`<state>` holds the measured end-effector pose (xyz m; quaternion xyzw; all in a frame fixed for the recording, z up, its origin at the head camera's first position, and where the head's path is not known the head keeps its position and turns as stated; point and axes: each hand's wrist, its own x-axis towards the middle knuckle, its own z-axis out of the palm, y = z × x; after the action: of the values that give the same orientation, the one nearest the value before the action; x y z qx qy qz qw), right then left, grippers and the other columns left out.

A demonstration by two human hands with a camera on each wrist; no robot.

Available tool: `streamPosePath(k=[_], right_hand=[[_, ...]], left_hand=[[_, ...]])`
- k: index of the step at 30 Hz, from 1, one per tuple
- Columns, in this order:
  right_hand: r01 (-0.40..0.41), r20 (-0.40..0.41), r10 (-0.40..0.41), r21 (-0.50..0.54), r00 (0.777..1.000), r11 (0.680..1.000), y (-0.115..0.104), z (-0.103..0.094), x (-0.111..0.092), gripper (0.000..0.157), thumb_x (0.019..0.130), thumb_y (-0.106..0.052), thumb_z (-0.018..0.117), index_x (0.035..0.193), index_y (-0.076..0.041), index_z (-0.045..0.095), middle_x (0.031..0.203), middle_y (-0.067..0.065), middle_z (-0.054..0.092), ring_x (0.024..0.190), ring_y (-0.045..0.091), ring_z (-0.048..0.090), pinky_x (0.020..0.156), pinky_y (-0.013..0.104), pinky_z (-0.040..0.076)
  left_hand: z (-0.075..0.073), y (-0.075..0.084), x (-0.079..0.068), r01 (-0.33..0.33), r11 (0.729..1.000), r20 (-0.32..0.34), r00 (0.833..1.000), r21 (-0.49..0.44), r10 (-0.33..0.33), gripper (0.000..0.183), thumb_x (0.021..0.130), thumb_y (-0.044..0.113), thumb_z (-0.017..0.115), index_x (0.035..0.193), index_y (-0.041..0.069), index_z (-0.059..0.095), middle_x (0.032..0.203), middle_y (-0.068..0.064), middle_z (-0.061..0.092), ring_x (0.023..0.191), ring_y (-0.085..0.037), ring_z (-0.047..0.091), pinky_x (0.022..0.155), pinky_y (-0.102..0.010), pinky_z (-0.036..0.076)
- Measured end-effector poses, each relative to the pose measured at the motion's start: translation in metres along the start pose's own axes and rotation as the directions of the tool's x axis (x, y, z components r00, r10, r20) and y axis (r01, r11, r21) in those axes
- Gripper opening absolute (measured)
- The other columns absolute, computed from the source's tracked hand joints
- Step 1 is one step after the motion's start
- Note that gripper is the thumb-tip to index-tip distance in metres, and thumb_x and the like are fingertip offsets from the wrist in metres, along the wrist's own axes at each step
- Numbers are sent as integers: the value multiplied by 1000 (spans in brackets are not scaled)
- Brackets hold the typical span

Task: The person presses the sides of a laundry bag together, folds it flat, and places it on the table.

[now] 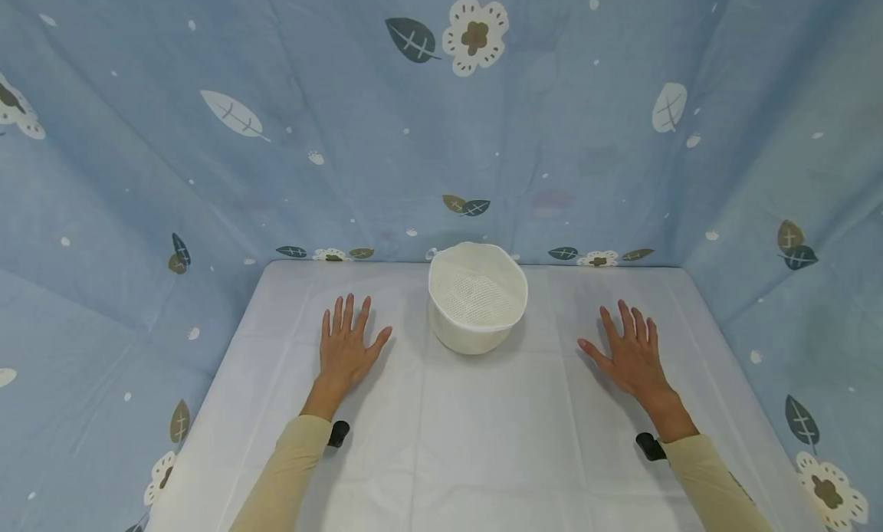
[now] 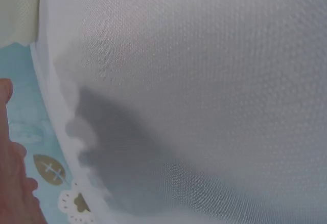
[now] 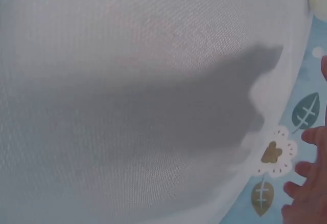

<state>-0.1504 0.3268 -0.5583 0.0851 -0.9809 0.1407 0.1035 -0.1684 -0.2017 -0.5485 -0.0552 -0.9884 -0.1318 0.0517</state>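
Centrally, a white mesh basket (image 1: 471,339) stands upright near the far edge of the white table (image 1: 490,448). At the basket's eight o'clock, the left hand (image 1: 345,356) is fully spread, holding nothing; at its four o'clock, the right hand (image 1: 633,362) is similarly splayed and unladen, both apart from it. Patterned blue cloth (image 1: 352,80) hangs at twelve o'clock.

Bare L hand (image 1: 345,356), palm dn, fingers spread fwd; bare R hand (image 1: 629,361), ditto; 2 beige-fabric-sleeved forearms (image 1: 281,471), angled inward, well apart.
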Motion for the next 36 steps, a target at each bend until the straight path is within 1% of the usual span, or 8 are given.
streamPosePath(k=[6, 10, 13, 16, 19, 24, 30, 36], right_hand=[[61, -76, -61, -4, 995, 998, -5, 2, 1, 66, 94, -36, 71, 139, 8, 53, 139, 34, 48, 131, 52, 40, 112, 68, 26], [99, -148, -97, 6, 984, 995, -13, 0, 4, 50, 91, -22, 76, 127, 10, 61, 126, 32, 58, 118, 49, 53, 104, 66, 39], [117, -177, -110, 25, 978, 993, -16, -3, 8, 42, 90, -14, 78, 121, 10, 64, 120, 31, 62, 110, 49, 59, 97, 65, 46], [140, -195, -129, 41, 972, 989, -19, -6, 12, 37, 89, -9, 79, 118, 10, 66, 116, 31, 65, 105, 48, 62, 91, 63, 50], [158, -204, -143, 57, 968, 986, -22, -9, 15, 33, 89, -5, 78, 116, 10, 67, 113, 30, 66, 102, 47, 64, 87, 62, 52], [176, -221, -154, 83, 963, 981, -29, -18, 24, 29, 90, -2, 75, 115, 10, 68, 110, 29, 67, 99, 47, 65, 84, 60, 54], [175, -229, -148, 102, 962, 979, -40, -25, 35, 28, 91, -2, 74, 115, 9, 69, 108, 28, 68, 96, 45, 66, 79, 58, 56], [170, -219, -139, 128, 966, 977, -53, -31, 47, 26, 94, -5, 72, 116, 8, 68, 106, 26, 69, 92, 40, 67, 74, 55, 58]], left_hand=[[-5, 3, 0, 9, 1000, -23, 1000, -15, -9, 74, 105, 51, 51, 159, 4, 34, 160, -32, 28, 150, -49, 21, 122, -62, 14], [-7, 5, -1, -22, 999, -120, 993, -24, 19, 67, 105, 44, 56, 151, -3, 45, 148, -34, 42, 138, -51, 39, 115, -61, 31], [-9, 8, -1, -71, 997, -220, 973, -25, 64, 62, 103, 39, 60, 143, -7, 53, 139, -35, 51, 127, -50, 49, 108, -60, 40], [-11, 11, 1, -121, 993, -311, 944, -13, 111, 56, 101, 34, 65, 135, -10, 59, 130, -34, 57, 118, -50, 57, 100, -59, 48], [-14, 15, 4, -161, 987, -370, 917, 1, 150, 50, 100, 30, 67, 129, -11, 63, 123, -33, 61, 110, -50, 62, 91, -58, 53], [-21, 25, 12, -197, 980, -416, 890, 18, 187, 45, 100, 28, 68, 123, -10, 66, 115, -31, 66, 100, -48, 65, 79, -57, 57], [-30, 38, 22, -234, 971, -461, 858, 42, 227, 40, 99, 26, 70, 118, -9, 70, 107, -29, 69, 92, -45, 68, 72, -53, 58], [-36, 49, 30, -258, 966, -476, 848, 14, 233, 37, 101, 26, 68, 115, -8, 71, 105, -28, 70, 91, -42, 68, 74, -52, 59]])
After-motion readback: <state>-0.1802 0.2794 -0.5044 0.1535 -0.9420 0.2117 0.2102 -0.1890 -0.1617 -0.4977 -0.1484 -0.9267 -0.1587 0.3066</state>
